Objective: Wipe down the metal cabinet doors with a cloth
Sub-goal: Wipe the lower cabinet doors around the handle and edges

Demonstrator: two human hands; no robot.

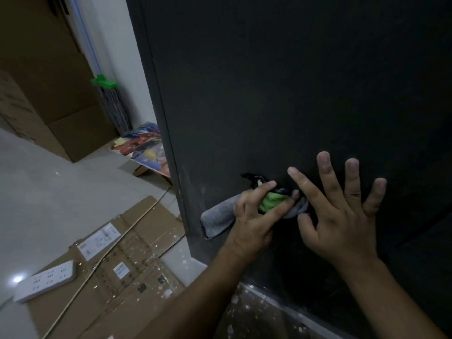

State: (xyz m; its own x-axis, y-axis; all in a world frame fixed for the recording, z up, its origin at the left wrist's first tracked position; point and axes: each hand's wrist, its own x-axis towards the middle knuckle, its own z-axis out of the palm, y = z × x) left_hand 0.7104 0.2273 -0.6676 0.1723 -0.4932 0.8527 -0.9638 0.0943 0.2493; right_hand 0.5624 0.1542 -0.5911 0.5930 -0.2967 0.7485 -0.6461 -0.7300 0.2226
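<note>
A dark metal cabinet door [293,94] fills the right and centre of the view. My left hand [254,216] grips a green spray bottle [271,200] with a black nozzle, together with a grey cloth [217,220] that hangs out to the left of the hand, low against the door. My right hand [342,211] is just right of the bottle with its fingers spread wide in front of the door; its index finger points toward the bottle top. Whether the right palm touches the door is unclear.
Flattened cardboard [117,277] covers the floor at lower left, with a white power strip [44,280] and its cable on it. Stacked cardboard boxes [49,94] stand at the left. A mop [107,94] leans on the wall, above a colourful board [144,148].
</note>
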